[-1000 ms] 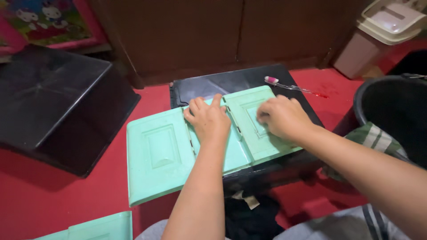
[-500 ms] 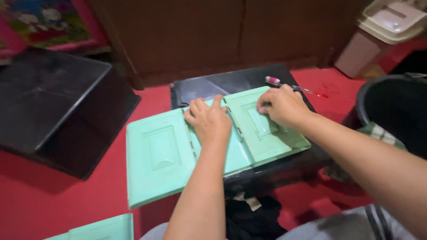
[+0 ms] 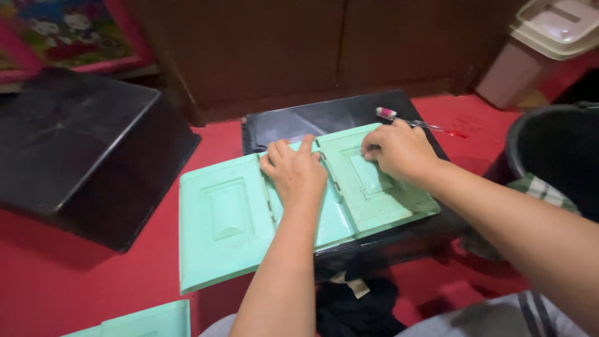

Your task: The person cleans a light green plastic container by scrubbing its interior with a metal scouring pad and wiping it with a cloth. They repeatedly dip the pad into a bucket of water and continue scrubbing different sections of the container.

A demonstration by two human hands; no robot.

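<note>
A mint-green plastic panel (image 3: 224,218) with three hinged sections lies across a black box (image 3: 312,122). My left hand (image 3: 294,170) presses flat on the middle section, fingers together. My right hand (image 3: 399,151) rests on the right section near its far edge, fingers curled against the plastic; whether something small is under them I cannot tell. A toothbrush (image 3: 412,122) with a pink head and clear red handle lies on the black box just beyond my right hand.
A large black upturned tub (image 3: 81,150) sits at left on the red floor (image 3: 75,281). A black bucket (image 3: 555,156) with a checked cloth (image 3: 543,193) stands at right, a pink bin with beige lid (image 3: 536,50) behind. Another mint-green piece (image 3: 143,321) lies near me.
My right hand slid from the middle of the right section toward its far edge, near the toothbrush. My left hand stayed pressed in place.
</note>
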